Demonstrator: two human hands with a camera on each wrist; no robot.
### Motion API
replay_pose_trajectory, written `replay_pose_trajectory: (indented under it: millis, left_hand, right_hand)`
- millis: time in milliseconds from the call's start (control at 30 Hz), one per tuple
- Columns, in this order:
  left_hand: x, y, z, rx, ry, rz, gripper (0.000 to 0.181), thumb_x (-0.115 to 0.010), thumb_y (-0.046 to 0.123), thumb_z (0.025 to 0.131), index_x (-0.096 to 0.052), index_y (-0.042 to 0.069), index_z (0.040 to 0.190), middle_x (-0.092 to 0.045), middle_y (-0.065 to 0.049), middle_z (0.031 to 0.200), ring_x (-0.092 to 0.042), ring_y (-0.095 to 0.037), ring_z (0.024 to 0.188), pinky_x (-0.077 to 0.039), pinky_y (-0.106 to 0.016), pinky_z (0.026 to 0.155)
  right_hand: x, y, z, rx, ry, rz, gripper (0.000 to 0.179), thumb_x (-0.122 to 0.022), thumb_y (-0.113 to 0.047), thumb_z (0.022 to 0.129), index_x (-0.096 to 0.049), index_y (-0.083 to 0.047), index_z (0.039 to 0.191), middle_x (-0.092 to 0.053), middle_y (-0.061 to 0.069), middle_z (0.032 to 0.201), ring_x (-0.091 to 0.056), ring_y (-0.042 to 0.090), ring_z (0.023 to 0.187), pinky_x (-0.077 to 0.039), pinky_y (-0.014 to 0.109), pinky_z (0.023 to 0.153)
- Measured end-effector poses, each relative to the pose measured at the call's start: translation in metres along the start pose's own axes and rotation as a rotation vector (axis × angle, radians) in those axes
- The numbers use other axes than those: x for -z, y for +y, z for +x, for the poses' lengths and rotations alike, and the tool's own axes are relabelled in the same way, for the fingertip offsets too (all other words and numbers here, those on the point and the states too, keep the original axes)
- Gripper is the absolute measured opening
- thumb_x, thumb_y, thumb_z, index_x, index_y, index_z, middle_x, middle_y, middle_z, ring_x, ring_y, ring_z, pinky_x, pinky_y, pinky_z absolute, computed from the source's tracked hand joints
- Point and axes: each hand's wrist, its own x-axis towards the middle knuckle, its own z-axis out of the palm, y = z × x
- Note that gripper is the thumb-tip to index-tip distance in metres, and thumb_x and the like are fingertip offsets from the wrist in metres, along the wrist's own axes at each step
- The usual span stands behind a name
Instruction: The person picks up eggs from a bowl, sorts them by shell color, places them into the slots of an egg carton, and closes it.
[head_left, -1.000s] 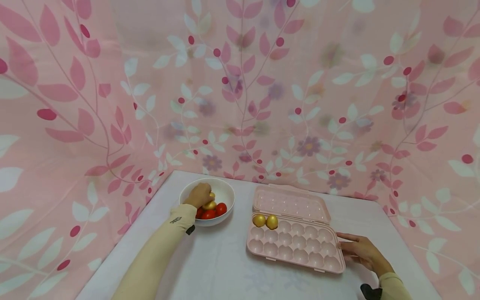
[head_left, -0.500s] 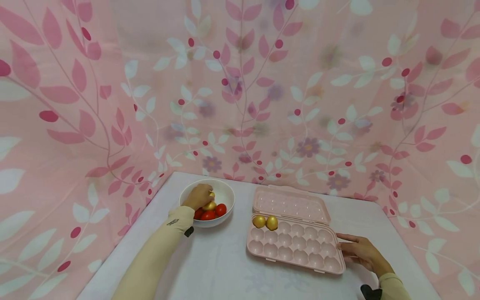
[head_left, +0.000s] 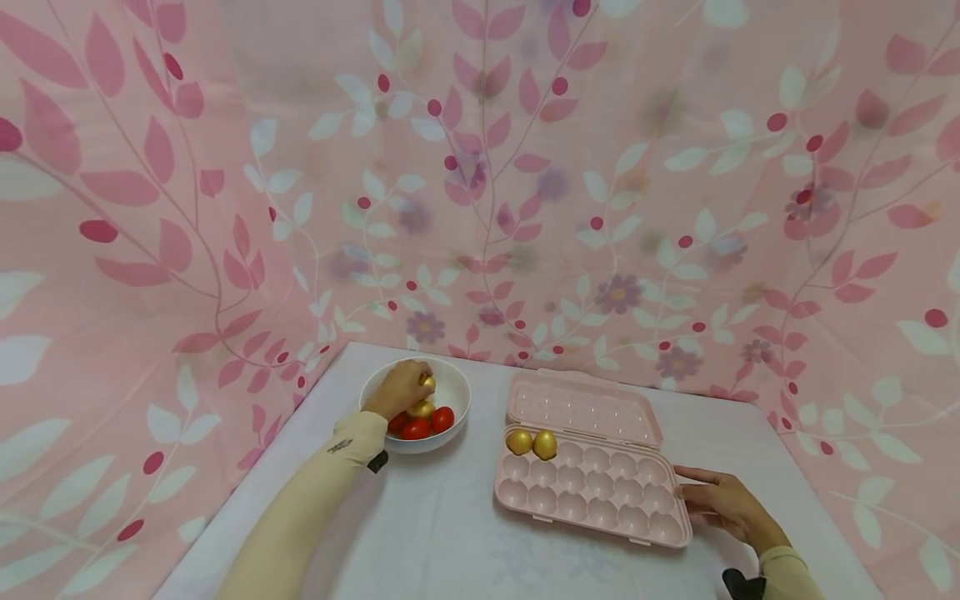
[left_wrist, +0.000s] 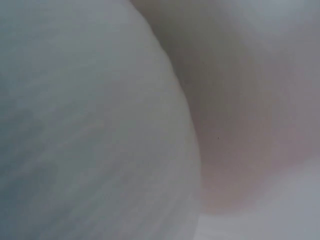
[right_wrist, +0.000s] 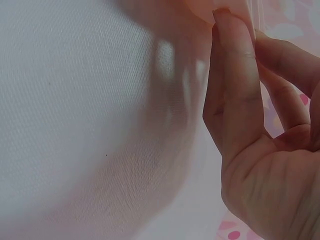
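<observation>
My left hand (head_left: 399, 390) reaches into a white bowl (head_left: 456, 383) at the left of the table and grips a golden egg (head_left: 428, 382). Beneath it lie another golden egg (head_left: 422, 409) and several red, egg-shaped pieces (head_left: 416, 429). A pink egg carton (head_left: 600, 483) lies with its lid up, two golden eggs (head_left: 532, 443) in its back-left hollows. My right hand (head_left: 727, 502) holds the carton's right edge; in the right wrist view, fingertips (right_wrist: 227, 25) pinch a pink rim. The left wrist view is blurred, mostly filled by a pale curved surface.
The carton's raised lid (head_left: 581, 408) leans back towards a pink floral curtain (head_left: 487, 208) that walls in the table's back and sides. A white cloth (head_left: 435, 517) covers the table. Between bowl and carton there is a gap about half a bowl wide.
My left hand has lifted slightly inside the bowl, and the golden egg at its fingertips shows more fully. My right hand and the carton have stayed in place.
</observation>
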Motion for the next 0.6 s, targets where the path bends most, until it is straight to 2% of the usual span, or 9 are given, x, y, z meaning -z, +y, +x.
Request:
replay_pose_trajectory:
  millis: [300,467,600]
  left_hand:
    - [0.003,0.011,0.000,-0.057,0.056,-0.010,0.028,-0.074,0.017,0.087,-0.067,0.004,0.110,-0.063,-0.010,0.104,-0.056,-0.025,0.093,-0.047,-0.040,0.092]
    - [0.003,0.016,0.001,-0.062,0.101,-0.078,0.029,-0.075,0.016,0.086,-0.067,0.004,0.112,-0.064,-0.009,0.105,-0.056,-0.024,0.093,-0.048,-0.039,0.090]
    - [0.005,0.024,0.001,-0.093,0.138,-0.148,0.028,-0.074,0.014,0.086,-0.068,0.003,0.112,-0.065,-0.009,0.106,-0.057,-0.025,0.093,-0.049,-0.039,0.089]
  right_hand:
    - [0.000,0.000,-0.001,0.007,0.002,0.002,0.061,-0.074,-0.014,0.085,-0.050,0.002,0.139,-0.070,0.015,0.103,-0.068,0.023,0.085,-0.057,0.038,0.070]
    - [-0.001,0.000,-0.001,0.008,-0.001,0.001,0.061,-0.073,-0.013,0.086,-0.049,0.003,0.139,-0.070,0.015,0.102,-0.068,0.023,0.085,-0.057,0.038,0.070]
    - [-0.002,-0.002,-0.002,0.002,0.004,0.003,0.061,-0.073,-0.013,0.086,-0.048,0.003,0.139,-0.070,0.015,0.103,-0.068,0.024,0.085,-0.057,0.039,0.071]
